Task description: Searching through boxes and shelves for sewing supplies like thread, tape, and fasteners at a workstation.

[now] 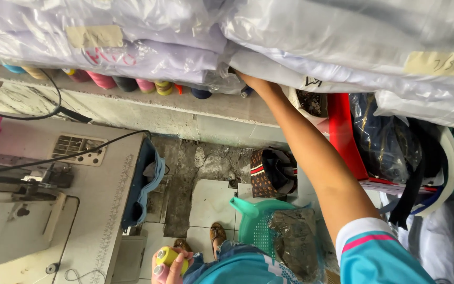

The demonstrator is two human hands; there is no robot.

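Head view, left hand clasping yellow and pink thread spools, right hand (grip hidden) under bagged fabric.

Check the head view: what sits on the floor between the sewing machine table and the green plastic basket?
Head view: bare worn floor lies between the sewing machine table and the green plastic basket, plus the person's sandalled feet lower down.
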